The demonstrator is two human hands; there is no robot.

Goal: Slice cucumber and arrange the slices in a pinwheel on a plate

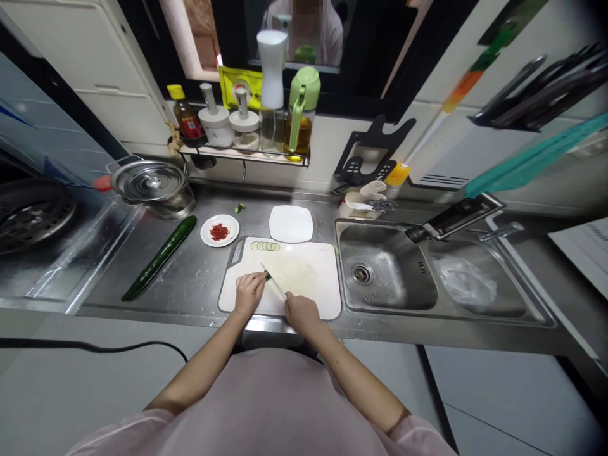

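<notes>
A white cutting board (pixel 304 272) lies on the steel counter in front of me. My left hand (pixel 248 293) is curled over a small piece of cucumber (pixel 267 276) at the board's near left. My right hand (pixel 301 312) grips the handle of a knife (pixel 273 283), whose blade points up-left and meets the cucumber by my left fingers. A short row of cucumber slices (pixel 265 246) lies along the board's far edge.
A whole cucumber (pixel 160 256) lies left on the counter. A small plate of red chilli bits (pixel 219 230) and a white square plate (pixel 291 223) sit behind the board. A lidded pot (pixel 151 183) stands far left, a condiment shelf (pixel 247 152) behind, a sink (pixel 387 272) right.
</notes>
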